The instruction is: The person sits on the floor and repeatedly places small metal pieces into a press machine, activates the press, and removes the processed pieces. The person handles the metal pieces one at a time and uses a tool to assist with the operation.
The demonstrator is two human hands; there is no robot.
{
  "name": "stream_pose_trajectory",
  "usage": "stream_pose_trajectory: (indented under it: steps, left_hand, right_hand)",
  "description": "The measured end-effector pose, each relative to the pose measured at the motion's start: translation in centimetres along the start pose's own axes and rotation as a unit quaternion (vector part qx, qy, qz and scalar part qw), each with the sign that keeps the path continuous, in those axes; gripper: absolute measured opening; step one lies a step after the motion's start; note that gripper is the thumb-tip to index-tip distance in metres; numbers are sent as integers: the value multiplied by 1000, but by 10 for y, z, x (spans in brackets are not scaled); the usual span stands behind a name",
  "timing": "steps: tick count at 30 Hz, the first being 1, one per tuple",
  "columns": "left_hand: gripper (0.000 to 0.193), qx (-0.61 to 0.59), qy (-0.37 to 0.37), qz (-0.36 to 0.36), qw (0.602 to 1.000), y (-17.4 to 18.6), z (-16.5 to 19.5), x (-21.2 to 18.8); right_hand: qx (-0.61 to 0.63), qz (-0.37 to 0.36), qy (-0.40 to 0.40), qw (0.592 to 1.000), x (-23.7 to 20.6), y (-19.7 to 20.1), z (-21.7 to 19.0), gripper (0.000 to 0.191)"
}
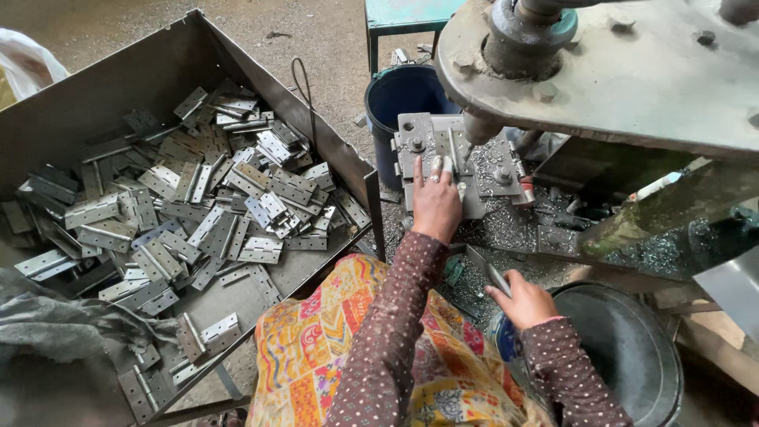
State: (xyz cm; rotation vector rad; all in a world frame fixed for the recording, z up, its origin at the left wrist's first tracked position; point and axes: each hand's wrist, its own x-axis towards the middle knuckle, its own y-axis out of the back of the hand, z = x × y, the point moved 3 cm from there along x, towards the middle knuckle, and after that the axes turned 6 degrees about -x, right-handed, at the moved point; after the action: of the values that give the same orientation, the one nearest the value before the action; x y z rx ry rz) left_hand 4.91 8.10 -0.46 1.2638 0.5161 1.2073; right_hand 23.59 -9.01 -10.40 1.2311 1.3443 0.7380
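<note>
R hand (pixel 526 303), nearest, is clenched on a slim grey metal lever (pixel 489 273) w/ long axis running up-left; lower end hidden in the fist. Farther out, L hand (pixel 436 202) presses flat, fingers extended, on a silvery hinge (pixel 451 154) on the drill jig plate (pixel 494 162), long axis pointing away; hinge partly covered by fingers. Far left, tray (pixel 103 87) w/ loose hinges.
</note>
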Motion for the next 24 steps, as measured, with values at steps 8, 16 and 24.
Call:
stream_pose_trajectory:
  steps: [8, 16, 24]
  left_hand:
    - [36, 24, -75, 163, 984, 22, 36, -105]
    - [19, -179, -111, 154, 965, 37, 30, -81]
    - [29, 52, -91, 156, 982, 28, 31, -53]
  right_hand:
    - [55, 57, 8, 997, -11, 31, -23, 49]
    - [74, 119, 17, 990, -10, 26, -18, 49]
    - [76, 112, 37, 990, -11, 26, -19, 44]
